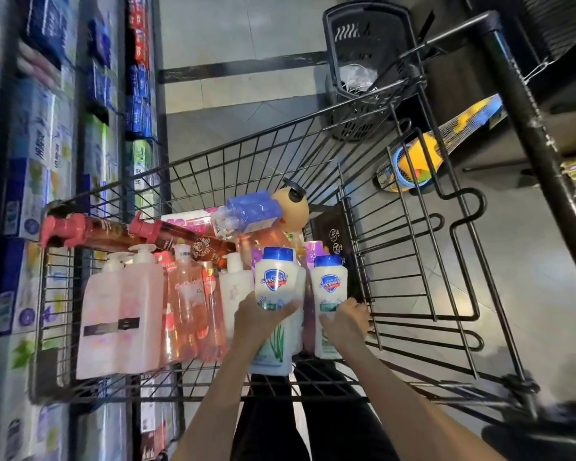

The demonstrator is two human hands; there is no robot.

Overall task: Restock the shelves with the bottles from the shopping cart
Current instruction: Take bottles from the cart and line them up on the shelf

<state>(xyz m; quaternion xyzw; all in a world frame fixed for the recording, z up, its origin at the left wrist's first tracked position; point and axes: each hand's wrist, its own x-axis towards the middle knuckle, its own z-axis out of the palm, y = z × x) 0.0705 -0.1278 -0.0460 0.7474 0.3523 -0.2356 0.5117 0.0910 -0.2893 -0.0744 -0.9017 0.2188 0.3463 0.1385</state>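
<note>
place: shop aisle | evidence: wire shopping cart (413, 247) of bottles; shelves (47, 161) of boxed goods; tiled floor (240, 38)

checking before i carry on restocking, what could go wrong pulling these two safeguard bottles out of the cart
1. The left hand and right hand each grip one white Safeguard bottle low on the body, so a top-heavy bottle might tip or slip.
2. The pink pump bottles and the white pump bottle stand packed alongside; lifting could knock them over.
3. The blue refill pack lies loose on top of the pile and might slide down.
</note>
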